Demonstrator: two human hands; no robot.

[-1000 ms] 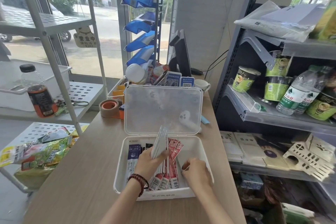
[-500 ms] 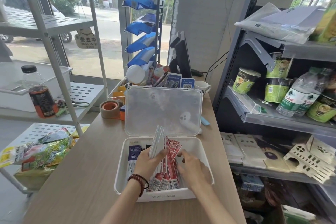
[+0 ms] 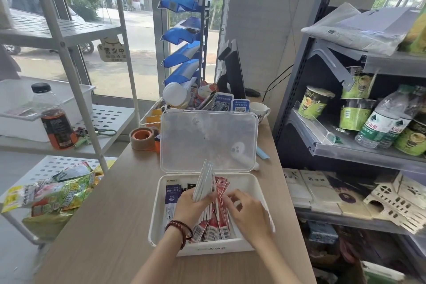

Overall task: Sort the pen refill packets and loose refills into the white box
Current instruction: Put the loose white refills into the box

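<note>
Here, left hand (image 3: 193, 207) grips white refills (image 3: 204, 182); right hand (image 3: 249, 212) pinches red packets (image 3: 222, 188).

Smooth plastic white box (image 3: 237, 246) on matt wood-grain counter (image 3: 103, 214)
Its lid (image 3: 207, 136) is frosted translucent plastic; red packets (image 3: 219, 223) inside the box look glossy.
</note>
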